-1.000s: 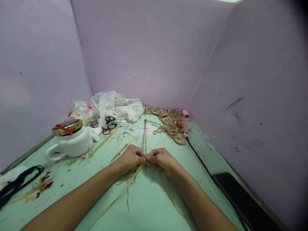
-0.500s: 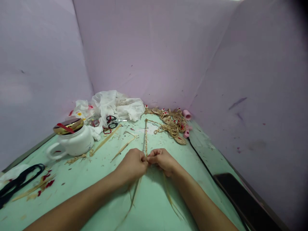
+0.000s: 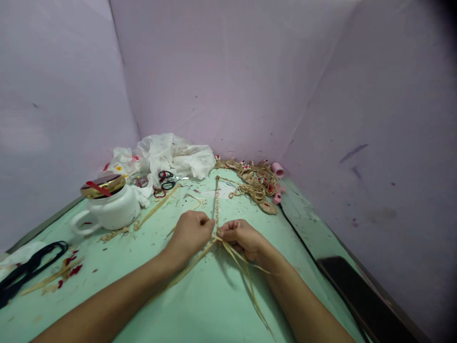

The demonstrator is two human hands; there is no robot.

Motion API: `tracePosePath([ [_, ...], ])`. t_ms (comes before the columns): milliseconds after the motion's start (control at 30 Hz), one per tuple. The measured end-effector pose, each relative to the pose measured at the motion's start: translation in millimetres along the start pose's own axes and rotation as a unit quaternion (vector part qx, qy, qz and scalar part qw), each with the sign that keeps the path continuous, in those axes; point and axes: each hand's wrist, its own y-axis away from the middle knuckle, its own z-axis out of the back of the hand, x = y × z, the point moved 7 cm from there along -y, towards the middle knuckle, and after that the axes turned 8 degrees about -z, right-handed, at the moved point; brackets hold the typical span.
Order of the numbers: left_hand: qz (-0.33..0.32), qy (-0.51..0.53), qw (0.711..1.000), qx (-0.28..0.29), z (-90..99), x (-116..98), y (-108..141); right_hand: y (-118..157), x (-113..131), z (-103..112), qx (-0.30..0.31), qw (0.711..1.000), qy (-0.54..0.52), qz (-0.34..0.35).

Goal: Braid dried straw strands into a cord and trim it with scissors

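A narrow braid of straw-coloured fibre (image 3: 217, 200) runs toward me down the middle of the table, stretched straight. At its near end my right hand (image 3: 244, 237) is closed in a pinch on the braid. Loose strands (image 3: 250, 281) fan out below those fingers toward me and to the right. My left hand (image 3: 191, 232) is just left of the braid, fingers curled and fingertips close to it; whatever they hold is hidden. Another pale strand (image 3: 194, 262) slants down along the underside of the left hand.
Left stand a white mug (image 3: 116, 209) with a gold-rimmed lid, scissors (image 3: 166, 181) and white plastic bags (image 3: 174, 155). Coiled braids (image 3: 255, 190) lie at the back right, beside a pink item (image 3: 277, 170). A dark phone-like slab (image 3: 357, 290) and black cable (image 3: 296, 233) are right; dark cords (image 3: 32, 267) left.
My left hand has lifted slightly up and left, off the braid's near end. Strands now spread to both sides below it. The right hand stays almost in place.
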Motion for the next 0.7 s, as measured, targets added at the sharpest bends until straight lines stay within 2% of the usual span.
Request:
tracePosePath([
  [67, 0.102, 0.107, 0.989, 0.028, -4.1, 15, -3, 0, 0, 0, 0.012, 1.000, -0.002, 0.001],
  [133, 0.163, 0.200, 0.960, 0.106, -19.1, 19, 1, 1, 1, 1, 0.013, 1.000, -0.007, 0.007],
  [200, 0.170, 0.253, 0.938, 0.165, -28.9, 16, 4, 1, 2, -1, 0.024, 1.000, -0.010, 0.015],
  [300, 0.162, 0.239, 0.933, 0.215, -28.8, 14, 6, 4, 4, -1, 0.029, 0.999, -0.013, 0.020],
  [400, 0.163, 0.189, 0.942, 0.223, -16.3, 19, 3, 5, 5, 2, 0.014, 1.000, -0.016, 0.018],
  [500, 0.161, 0.211, 0.942, 0.205, -5.7, 22, -2, 6, 6, 3, 0.022, 0.999, -0.019, 0.021],
  [600, 0.176, 0.263, 0.927, 0.203, -7.8, 22, -3, 5, 8, 2, 0.043, 0.998, -0.037, 0.033],
  [700, 0.173, 0.327, 0.907, 0.202, -19.1, 19, -3, 5, 8, 0, 0.055, 0.996, -0.053, 0.037],
])
